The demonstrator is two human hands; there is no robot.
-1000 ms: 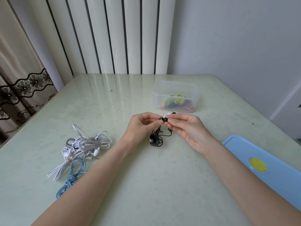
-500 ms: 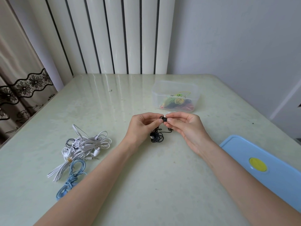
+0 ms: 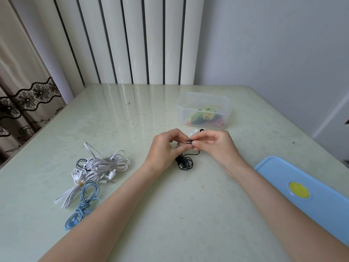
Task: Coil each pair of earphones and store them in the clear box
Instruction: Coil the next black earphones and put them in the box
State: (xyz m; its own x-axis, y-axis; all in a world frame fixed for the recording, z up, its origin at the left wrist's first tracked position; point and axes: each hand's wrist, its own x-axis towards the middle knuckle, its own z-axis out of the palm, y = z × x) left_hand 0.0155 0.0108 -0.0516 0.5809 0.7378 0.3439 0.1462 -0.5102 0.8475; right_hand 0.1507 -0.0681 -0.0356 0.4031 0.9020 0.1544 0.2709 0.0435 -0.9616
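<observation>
Pinching the black earbud [image 3: 189,142] between my left hand [image 3: 166,148] and right hand [image 3: 217,145], I'm midway through coiling the black earphones; their cord [image 3: 185,162] lies bunched on the table [image 3: 170,214] just below. Next I should wind it tight, then reach far-right to the clear box [image 3: 204,110].

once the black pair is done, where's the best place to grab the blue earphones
Take the blue earphones at the knotted middle of the bundle, where the strands cross and bunch, so the whole cord probably lifts as one. Come from above with the left hand, from the near side: the white earphones overlap the far loop, and a pull there would likely drag them along.
</observation>
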